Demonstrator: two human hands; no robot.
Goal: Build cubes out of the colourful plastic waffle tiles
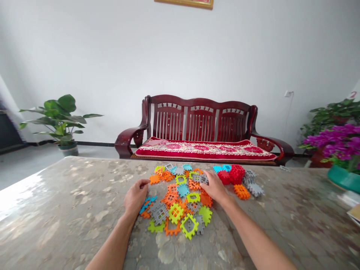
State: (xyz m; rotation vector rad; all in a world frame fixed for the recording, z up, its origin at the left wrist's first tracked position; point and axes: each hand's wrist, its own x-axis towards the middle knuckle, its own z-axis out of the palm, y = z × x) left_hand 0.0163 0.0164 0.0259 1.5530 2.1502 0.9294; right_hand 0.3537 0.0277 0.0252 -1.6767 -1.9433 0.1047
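Note:
A loose pile of flat interlocking plastic tiles with notched edges lies between my hands, in orange, lime green, grey and blue. My left hand (136,197) rests at the pile's left side with fingers curled in; whether anything is inside them is hidden. Close by lie an orange tile (154,179) and a blue tile (148,203). On the right, my right hand (216,186) has its thumb and fingers around the edge of a grey lattice tile (199,178). Nearer me are a grey window tile (159,213) and a lime green frame tile (182,228).
Right of the pile stand red tile pieces (236,173), an orange piece (242,191) and grey tiles (255,189). A teal flower pot (344,179) sits at the table's right edge. Beyond the patterned table (70,202) is a wooden bench (201,118). A potted plant (64,116) stands left.

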